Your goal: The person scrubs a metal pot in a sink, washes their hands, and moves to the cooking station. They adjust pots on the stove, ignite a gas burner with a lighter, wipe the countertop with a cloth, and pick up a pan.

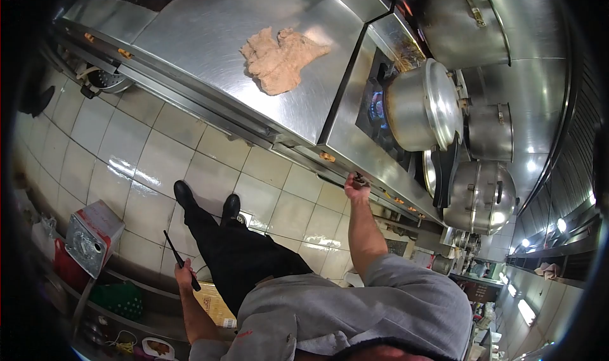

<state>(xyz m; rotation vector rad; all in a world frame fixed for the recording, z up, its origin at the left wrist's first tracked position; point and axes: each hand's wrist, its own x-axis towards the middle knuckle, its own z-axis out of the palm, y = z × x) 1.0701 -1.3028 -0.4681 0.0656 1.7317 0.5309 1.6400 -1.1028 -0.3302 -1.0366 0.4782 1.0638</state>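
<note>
1. Steel counter (203, 57), far side, bearing a brown cloth (279, 62); to its right, a stove (349, 123) and pot (415, 107) over blue flame (377, 104); nearer, tiled floor (149, 161).
2. Black stick (179, 256), near left: long axis slanting, thin tip pointing far and left.
3. Left hand (184, 274): wrapped round the stick's thicker end.
4. Right hand (356, 188): fingers closed on a knob (361, 180), stove front.

Blk tool (180, 260), tan cloth (277, 62), blue flame (377, 106), gry shirt (368, 310).

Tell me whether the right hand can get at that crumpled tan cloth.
Probably yes, with a stretch: the right hand is at the silver steel gas stove, and nothing visible stands between it and the crumpled tan cloth on the silver steel counter.
</note>
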